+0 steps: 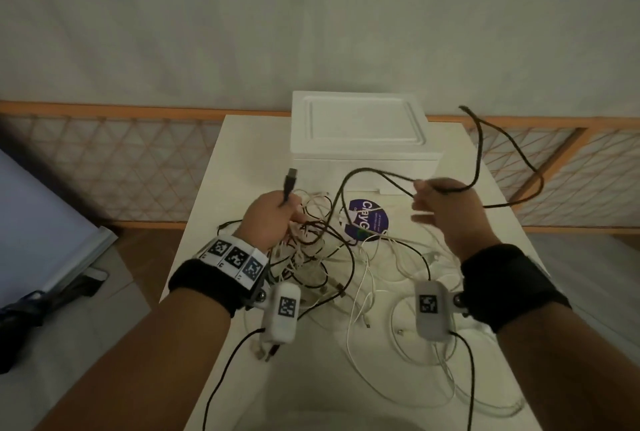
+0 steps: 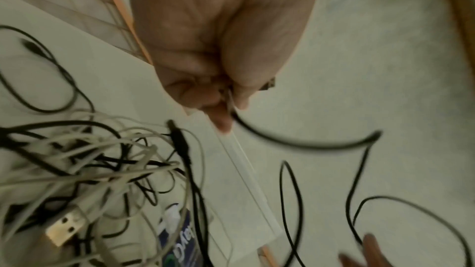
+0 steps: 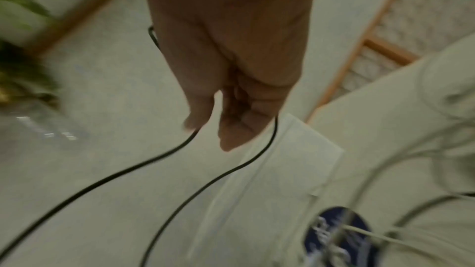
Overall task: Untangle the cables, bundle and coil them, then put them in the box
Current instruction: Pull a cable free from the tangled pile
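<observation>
A tangle of black and white cables lies on the white table, in front of a closed white foam box. My left hand grips a black cable just below its USB plug, which points up. The same pinch shows in the left wrist view, where the left hand holds the black cable. My right hand is raised and holds a loop of that black cable; its free end whips up to the right. In the right wrist view the cable drapes over the curled fingers.
A round purple sticker lies on the table under the cables. A wooden lattice rail runs behind the table. A dark folded item lies on the floor at left. Loose white cables trail toward the table's near edge.
</observation>
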A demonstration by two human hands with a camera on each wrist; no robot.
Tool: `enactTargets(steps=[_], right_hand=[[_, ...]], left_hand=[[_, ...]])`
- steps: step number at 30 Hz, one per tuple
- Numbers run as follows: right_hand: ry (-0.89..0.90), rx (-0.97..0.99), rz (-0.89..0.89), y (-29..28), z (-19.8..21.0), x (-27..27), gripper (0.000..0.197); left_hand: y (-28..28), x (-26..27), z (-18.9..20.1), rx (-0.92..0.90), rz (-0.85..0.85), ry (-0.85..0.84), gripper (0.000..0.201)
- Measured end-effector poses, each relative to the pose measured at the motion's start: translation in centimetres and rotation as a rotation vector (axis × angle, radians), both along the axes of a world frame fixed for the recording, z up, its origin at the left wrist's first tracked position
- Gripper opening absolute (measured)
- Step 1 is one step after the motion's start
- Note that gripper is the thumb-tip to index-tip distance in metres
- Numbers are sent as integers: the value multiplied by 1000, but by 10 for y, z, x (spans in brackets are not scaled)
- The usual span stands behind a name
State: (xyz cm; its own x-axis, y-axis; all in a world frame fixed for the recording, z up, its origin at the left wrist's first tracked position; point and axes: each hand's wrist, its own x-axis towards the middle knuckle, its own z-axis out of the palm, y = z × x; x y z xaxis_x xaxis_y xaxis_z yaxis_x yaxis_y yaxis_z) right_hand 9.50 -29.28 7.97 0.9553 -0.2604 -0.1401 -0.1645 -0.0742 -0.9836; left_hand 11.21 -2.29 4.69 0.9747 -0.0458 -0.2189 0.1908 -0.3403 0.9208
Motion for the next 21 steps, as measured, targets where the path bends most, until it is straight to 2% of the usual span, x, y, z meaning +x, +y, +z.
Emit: enactTargets(steps=[1, 3, 4, 5, 6, 7, 8, 9, 10, 11, 12, 14, 15, 18, 21], right_hand=[[143, -185, 97, -7, -8, -2, 24], [520, -640, 547, -6, -20, -20, 41], [635, -740, 764, 1, -23, -31, 44], [665, -701, 913, 11, -21, -42, 44], [604, -592, 976, 23, -16, -51, 42], [462, -492, 957, 36, -10, -57, 39], [249, -463, 856, 49, -4, -60, 34], [-15, -512, 705, 62, 2, -58, 27], [-266, -650, 612, 74, 9, -52, 21], [-449, -833, 609, 84, 13, -43, 26], [-501, -1021, 694, 92, 12, -33, 38], [-408, -1252, 886, 97, 1, -14, 44], [-365, -1256, 934, 96, -4, -7, 41], [-297, -1057, 939, 93, -7, 4, 36], [-334, -1120, 975, 84, 1, 10, 38]], left_hand=[[3, 1, -6, 48, 61, 6, 24], [1, 0, -13, -36, 162, 79, 29], [-1, -1, -14, -156, 219, 150, 30], [-5, -3, -13, -282, 279, 221, 30], [-7, -6, -12, -392, 327, 272, 29], [-10, -8, -11, -473, 359, 301, 29], [-13, -11, -10, -540, 383, 315, 28], [-16, -13, -9, -605, 393, 321, 28], [-18, -16, -6, -674, 399, 327, 28], [-23, -18, -3, -744, 408, 332, 29], [-27, -19, 0, -805, 420, 340, 29], [-32, -22, 6, -929, 442, 354, 32], [-33, -23, 8, -1016, 460, 360, 35], [-33, -23, 6, -1222, 494, 333, 42], [-12, -19, 3, -1294, 638, 256, 42]])
